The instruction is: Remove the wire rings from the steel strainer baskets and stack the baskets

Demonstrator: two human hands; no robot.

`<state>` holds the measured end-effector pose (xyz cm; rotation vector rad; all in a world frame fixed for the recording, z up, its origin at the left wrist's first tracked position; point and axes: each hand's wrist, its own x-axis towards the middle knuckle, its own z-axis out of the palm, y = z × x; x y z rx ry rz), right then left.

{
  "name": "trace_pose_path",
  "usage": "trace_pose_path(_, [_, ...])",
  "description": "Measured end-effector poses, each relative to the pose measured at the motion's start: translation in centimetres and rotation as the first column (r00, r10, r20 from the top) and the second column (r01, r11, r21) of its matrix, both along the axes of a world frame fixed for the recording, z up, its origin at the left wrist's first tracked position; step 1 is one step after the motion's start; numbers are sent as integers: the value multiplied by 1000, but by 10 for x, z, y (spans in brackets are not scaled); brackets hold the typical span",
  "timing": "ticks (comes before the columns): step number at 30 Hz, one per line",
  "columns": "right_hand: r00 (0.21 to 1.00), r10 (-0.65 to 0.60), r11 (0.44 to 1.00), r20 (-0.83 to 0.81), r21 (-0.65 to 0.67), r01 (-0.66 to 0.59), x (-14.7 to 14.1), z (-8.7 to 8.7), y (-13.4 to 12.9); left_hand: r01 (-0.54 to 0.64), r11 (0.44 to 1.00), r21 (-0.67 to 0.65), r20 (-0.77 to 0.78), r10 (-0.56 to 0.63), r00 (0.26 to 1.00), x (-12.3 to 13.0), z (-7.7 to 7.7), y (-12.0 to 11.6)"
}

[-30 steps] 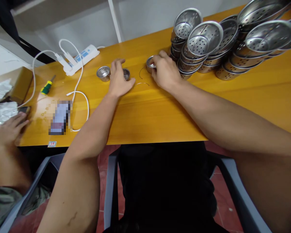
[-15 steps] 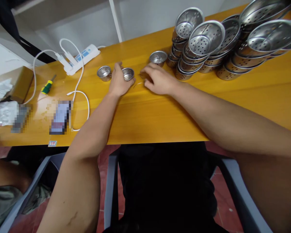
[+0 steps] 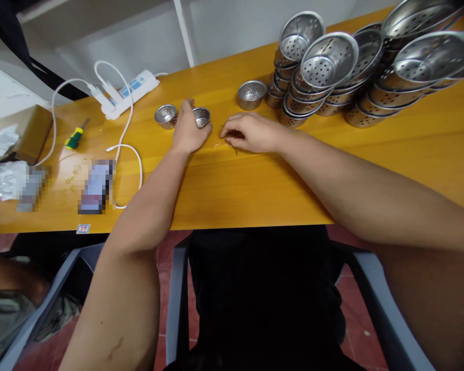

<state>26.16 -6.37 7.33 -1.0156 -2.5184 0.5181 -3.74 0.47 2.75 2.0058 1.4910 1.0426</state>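
Right hand [image 3: 251, 132] loosely curled beside wire [image 3: 226, 145] on wooden table [image 3: 232, 190]; grip cannot be told. Left hand [image 3: 188, 130] touches cup [image 3: 202, 118]; grasp unclear. Grey wall [image 3: 239, 33] behind; red tiled floor [image 3: 358, 319] below.

The left hand [image 3: 191, 129] is at two small metal cups [image 3: 165, 117] — the right hand [image 3: 247, 132] hovers near a thin wire [image 3: 225, 145] — and stacked perforated strainers [image 3: 328, 62] crowd the table [image 3: 232, 190].

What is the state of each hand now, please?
Left hand: at a small metal cup; grip cannot be told.
Right hand: partly open, fingers curled near a thin wire, nothing visibly held.
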Motion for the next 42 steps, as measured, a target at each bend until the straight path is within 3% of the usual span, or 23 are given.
trace_pose_path(5, [995, -3, 1000, 99, 22, 1, 3, 10, -3, 21, 1000, 0, 24, -21, 999, 3, 5, -3])
trace_pose_path(9, [968, -1, 998, 249, -62, 17, 4, 26, -11, 18, 1000, -9, 34, -17, 999, 5, 7, -6])
trace_pose_path(13, [876, -21, 985, 481, -138, 100, 8, 48, -20, 17, 999, -28, 42, -16, 999, 6, 7, -6])
trace_pose_path(18, [753, -34, 988, 658, -93, 126, 1, 68, -36, -18, 1000, -21, 6, 19, 1000, 3, 3, -5])
trace_pose_path(24, [761, -91, 995, 642, 34, 90, -9, 63, -43, -44, 999, -26, -15, 43, 999, -1, 4, -8])
trace_pose_path(27, [811, -45, 999, 584, 35, 31, -5, 53, -37, -21, 1000, -11, 18, 21, 1000, 3, 7, -7])
trace_pose_path(33, [890, -28, 999, 455, -12, 38, 0, 48, -28, 224, 951, 212, 57, -241, 969, 12, -1, 7])
trace_pose_path(36, [976, -25, 994, 216, -101, 48, 0, 45, -23, 265, 935, 237, 46, -284, 958, 10, -10, 15])
trace_pose_path(38, [999, -49, 971, -24, -235, 42, 0, 39, -18, 265, 929, 258, 57, -288, 956, 5, -17, 22])
trace_pose_path(42, [902, -180, 888, -392, -459, -23, 0, 24, -9, 280, 917, 285, 94, -318, 944, -4, -35, 39])
